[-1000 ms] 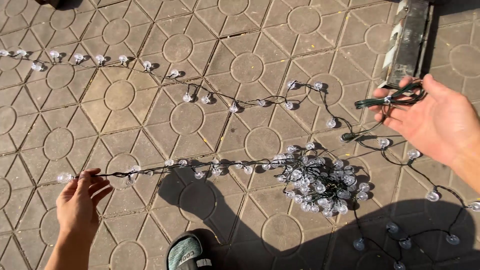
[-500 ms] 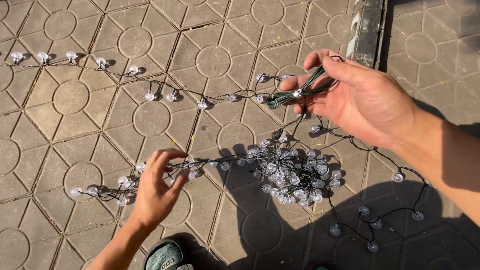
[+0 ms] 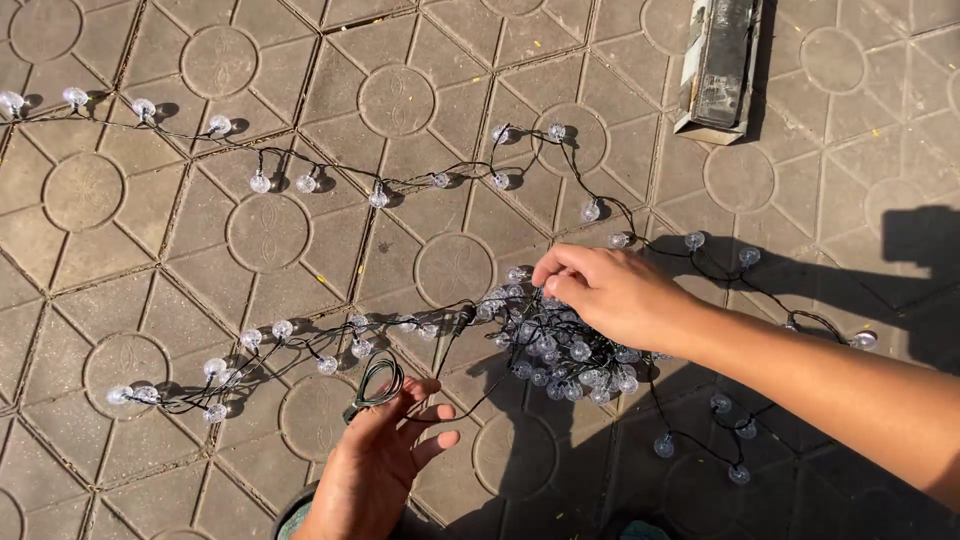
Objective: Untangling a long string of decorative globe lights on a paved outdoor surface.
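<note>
Step in hand: untangling a string of clear globe lights on a paved floor; judged to be at the stage of working the knotted part loose, with much of the strand already lying in open runs.
Left hand: palm up at the bottom edge of the view, fingers loosely spread; a small coil of dark wire rests across the fingertips, lightly held rather than clamped.
Right hand: reaches in from the right, thumb and forefinger pressed together in a pinch on the wire at the top of the tangle.
Position of the lights: one run crosses the upper left of the floor in a shallow arc; a second run lies lower left, ending in a small cluster; the dense knot sits just below the right hand; loose bulbs trail to the lower right.
Next move calls for: by judgement, a gentle lift and separation of one strand from the knot, with slack kept so that the bulbs do not snag.
Edges: a long box lies at the top right, well apart from the knot; a shoe tip shows at the bottom edge.
Open room: bare paving to the upper middle and far left offers space for laying out freed lengths; shadow covers the lower right.
</note>
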